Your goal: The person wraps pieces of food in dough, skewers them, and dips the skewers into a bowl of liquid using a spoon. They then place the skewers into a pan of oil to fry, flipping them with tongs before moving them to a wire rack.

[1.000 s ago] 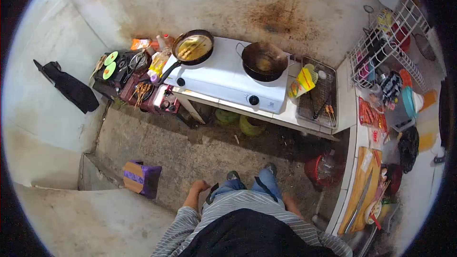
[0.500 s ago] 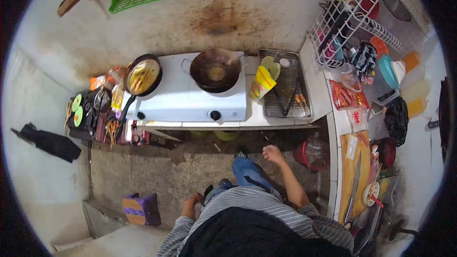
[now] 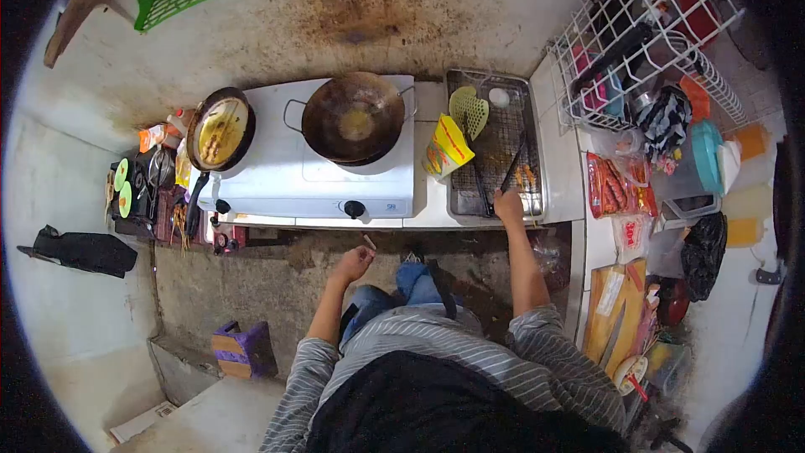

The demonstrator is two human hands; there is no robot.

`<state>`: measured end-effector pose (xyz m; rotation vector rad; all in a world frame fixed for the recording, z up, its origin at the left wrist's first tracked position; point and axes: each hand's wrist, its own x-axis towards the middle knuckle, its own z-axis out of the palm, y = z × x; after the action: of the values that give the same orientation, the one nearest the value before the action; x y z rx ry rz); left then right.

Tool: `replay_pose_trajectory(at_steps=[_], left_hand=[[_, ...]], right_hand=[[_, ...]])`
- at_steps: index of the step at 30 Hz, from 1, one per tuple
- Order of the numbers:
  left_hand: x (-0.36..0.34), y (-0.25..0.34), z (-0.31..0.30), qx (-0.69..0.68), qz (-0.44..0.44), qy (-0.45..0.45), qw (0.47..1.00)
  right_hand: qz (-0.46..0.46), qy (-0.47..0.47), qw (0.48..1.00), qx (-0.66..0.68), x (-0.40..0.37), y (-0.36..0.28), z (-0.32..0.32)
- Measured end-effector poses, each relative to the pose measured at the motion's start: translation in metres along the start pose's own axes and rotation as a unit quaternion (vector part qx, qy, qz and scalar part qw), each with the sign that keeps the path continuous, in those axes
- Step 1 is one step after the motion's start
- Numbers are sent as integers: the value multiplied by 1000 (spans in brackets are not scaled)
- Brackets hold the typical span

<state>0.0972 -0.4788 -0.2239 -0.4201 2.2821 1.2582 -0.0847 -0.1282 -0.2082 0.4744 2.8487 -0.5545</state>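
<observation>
My right hand is closed around the handle end of black tongs, which lie spread on a wire-racked metal tray. Close to the tongs on that rack are small orange-brown skewered pieces. A yellow-green slotted scoop and a white egg-like object sit toward the tray's back. Just left of the tray stands a yellow packet. My left hand hangs before the counter, fingers curled, with nothing visible in them. A small pale stick shows beyond its fingertips, apparently on the floor.
A white stove holds a dark wok and a frying pan with food in yellowish liquid. At right are a dish rack, red sausage packs and a cutting board. A purple-and-brown stool stands behind left.
My right hand has reached forward from above the floor to the tray and taken hold of the tongs. My left hand has risen forward from beside my body. The view has shifted closer to the counter.
</observation>
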Motion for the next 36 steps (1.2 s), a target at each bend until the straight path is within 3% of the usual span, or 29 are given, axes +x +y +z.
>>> replay_pose_trajectory(at_steps=[3, 5, 7, 8, 9, 11, 12, 15, 16, 20, 22, 25, 29, 31, 33, 36], left_hand=[[15, -28, 12, 103, 0, -88, 991], [10, -35, 16, 49, -8, -97, 994], [8, -32, 15, -7, -15, -104, 994], [8, -31, 14, -9, -26, -109, 994], [9, -34, 14, -11, -37, -113, 993], [16, -39, 13, -16, -33, -117, 992], [18, -43, 13, -23, -30, -122, 992], [23, -35, 11, 29, 7, -110, 993], [22, -23, 7, 26, 6, -102, 994], [-7, 70, -13, -73, 236, -49, 968], [-20, 112, -18, -188, 185, -93, 960], [-55, 161, -36, -249, 208, -86, 942], [-94, 153, -60, -308, 296, -19, 904], [-120, 131, -81, -396, 173, -2, 902], [-134, 95, -89, -432, 192, 32, 881], [-162, 53, -107, -395, 157, 133, 895]], right_hand=[[-36, 5, 999, -19, 5, 4, 1], [-43, 36, 998, -19, 4, 6, -6], [-192, 32, 972, -129, 5, 14, -19], [-137, 110, 983, -50, 16, 26, -2], [-137, 110, 983, -50, 20, 33, -5], [-157, 71, 984, -51, 26, 41, -6], [-79, 51, 995, -24, 10, 20, -31], [-84, 11, 996, -2, -6, 5, -67], [-34, -6, 999, 29, -20, -11, -83], [-116, 17, 986, 122, -78, -48, -114], [-78, -45, 984, 155, -117, -83, -129], [-199, -12, 957, 211, -159, -117, -105], [-304, -107, 904, 281, -204, -163, -54], [-296, -152, 891, 308, -226, -185, -25], [-267, -212, 866, 365, -255, -209, -2], [-266, -269, 862, 336, -286, -229, 40]])
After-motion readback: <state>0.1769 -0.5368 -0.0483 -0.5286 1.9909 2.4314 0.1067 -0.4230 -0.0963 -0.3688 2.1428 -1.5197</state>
